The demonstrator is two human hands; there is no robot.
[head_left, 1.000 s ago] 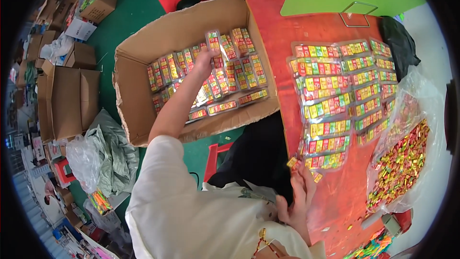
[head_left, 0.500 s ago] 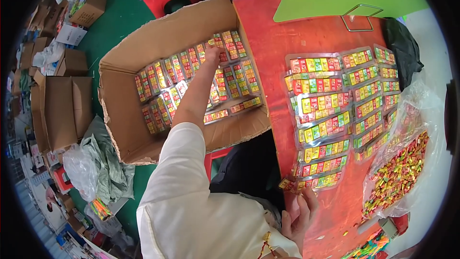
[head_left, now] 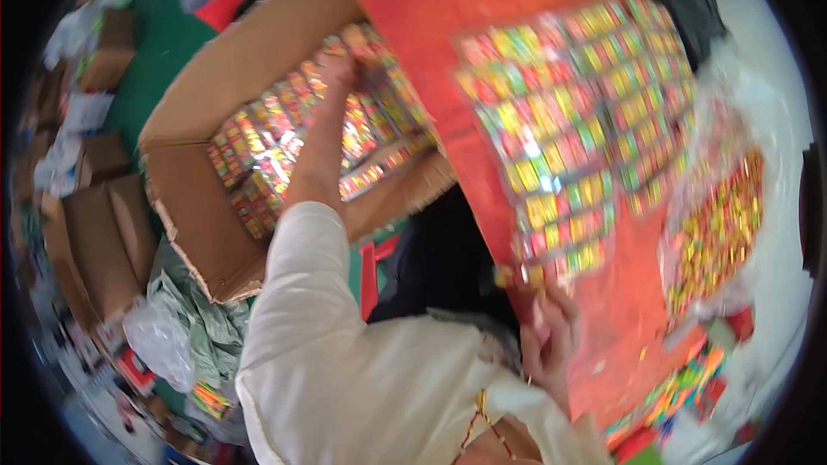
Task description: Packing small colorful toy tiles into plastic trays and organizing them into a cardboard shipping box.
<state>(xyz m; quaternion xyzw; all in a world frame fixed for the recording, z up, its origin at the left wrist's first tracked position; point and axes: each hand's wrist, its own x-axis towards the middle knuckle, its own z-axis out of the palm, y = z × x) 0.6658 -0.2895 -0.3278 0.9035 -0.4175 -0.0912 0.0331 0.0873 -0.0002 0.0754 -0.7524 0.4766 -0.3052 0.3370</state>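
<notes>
My left hand (head_left: 338, 73) reaches into the far right part of a cardboard box (head_left: 202, 86), over flat clear-plastic packs of small red, yellow and green wrapped pieces (head_left: 250, 133). Motion smears its fingers, so what they hold, if anything, does not show. On the red table (head_left: 413, 60), my right hand (head_left: 553, 336) is by the near end of similar packs (head_left: 551, 151), laid in overlapping columns. Its fingers are bent, with the thumb apart from them and nothing visible between. The fingertips are close to the nearest pack; blur hides whether they touch it.
A clear bag of loose wrapped pieces (head_left: 724, 224) lies at the table's right. Brightly coloured small items (head_left: 672, 387) are at the near right corner. A black bag (head_left: 680, 4) sits at the far right. Cartons (head_left: 108, 245) and grey-green sheeting (head_left: 202, 301) lie on the left floor.
The whole view has shifted and blurred, with the box and table now further left and higher. My left hand stays in the box, and my right hand stays by the nearest pack.
</notes>
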